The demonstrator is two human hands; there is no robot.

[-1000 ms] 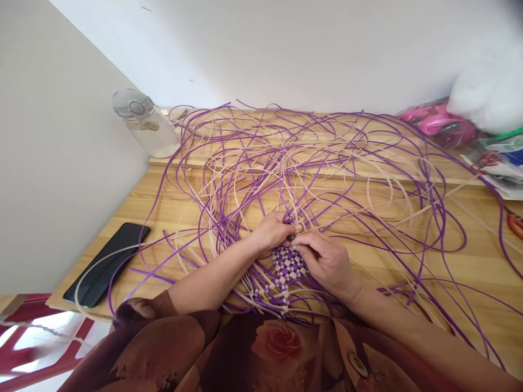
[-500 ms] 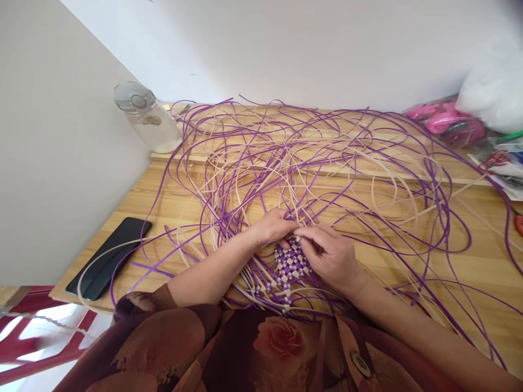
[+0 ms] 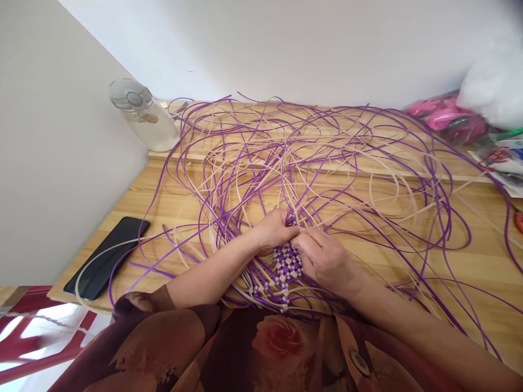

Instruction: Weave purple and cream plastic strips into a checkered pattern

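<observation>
A purple and cream woven piece lies near the table's front edge, with long loose purple and cream strands spreading behind it and to both sides. My left hand is closed on the upper left part of the weave, its thumb and fingers pressed together. Against it, my right hand pinches at the weave's upper right edge, where cream strands run between the fingers. The two hands' fingertips meet and hide the part of the weave under them.
A black phone lies at the left under a few strands. A clear bottle with a grey lid stands at the back left. Pink items in plastic, a white bag and red-handled scissors are at the right.
My right hand has turned and its fingers have closed in more tightly beside my left fingertips. My left hand has hardly moved. The view has shifted slightly.
</observation>
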